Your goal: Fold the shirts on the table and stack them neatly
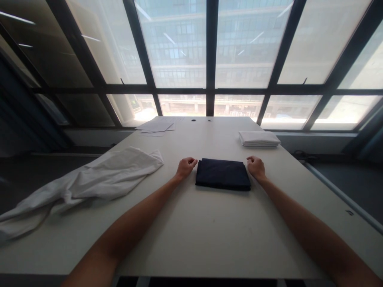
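Note:
A dark navy cloth, folded into a flat rectangle, lies on the white table between my hands. My left hand rests just off its left edge, fingers curled closed with nothing visible in them. Close to the right edge of the cloth is my right hand, also closed, with nothing showing between its fingers. Neither hand grips the navy cloth.
A crumpled white cloth stretches across the table's left side and past its edge. A folded white cloth sits at the back right. Paper sheets lie at the back left. Large windows rise behind the table.

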A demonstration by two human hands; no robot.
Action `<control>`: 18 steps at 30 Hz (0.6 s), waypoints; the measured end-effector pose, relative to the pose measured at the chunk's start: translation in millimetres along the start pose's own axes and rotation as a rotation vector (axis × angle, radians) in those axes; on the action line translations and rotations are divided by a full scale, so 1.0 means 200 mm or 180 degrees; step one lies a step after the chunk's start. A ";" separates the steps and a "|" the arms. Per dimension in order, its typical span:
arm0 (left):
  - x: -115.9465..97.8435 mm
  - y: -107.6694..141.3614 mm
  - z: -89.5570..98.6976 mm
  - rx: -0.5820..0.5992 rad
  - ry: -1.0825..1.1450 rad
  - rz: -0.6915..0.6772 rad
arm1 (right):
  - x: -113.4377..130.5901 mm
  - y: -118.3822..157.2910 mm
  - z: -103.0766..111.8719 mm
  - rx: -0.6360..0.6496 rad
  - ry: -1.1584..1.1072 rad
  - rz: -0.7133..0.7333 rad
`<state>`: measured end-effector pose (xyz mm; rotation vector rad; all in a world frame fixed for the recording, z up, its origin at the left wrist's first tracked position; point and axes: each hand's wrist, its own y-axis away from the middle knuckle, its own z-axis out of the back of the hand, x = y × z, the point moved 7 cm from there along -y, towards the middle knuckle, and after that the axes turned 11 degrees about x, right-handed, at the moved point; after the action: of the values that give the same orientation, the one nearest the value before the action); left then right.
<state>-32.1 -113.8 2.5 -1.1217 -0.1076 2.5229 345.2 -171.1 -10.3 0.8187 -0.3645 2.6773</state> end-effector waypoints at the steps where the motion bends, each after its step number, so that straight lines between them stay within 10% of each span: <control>1: 0.00 -0.01 -0.01 0.0038 0.0058 -0.0024 | -0.01 0.00 0.00 -0.0004 -0.0079 -0.0059; 18: -0.03 -0.13 -0.13 0.0694 0.0762 0.0805 | -0.02 0.01 -0.03 0.0388 -0.0266 -0.0283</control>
<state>-1.6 -93.7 -4.5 -1.4072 0.3862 2.5089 344.4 -172.0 -16.8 0.9616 -0.1810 2.6089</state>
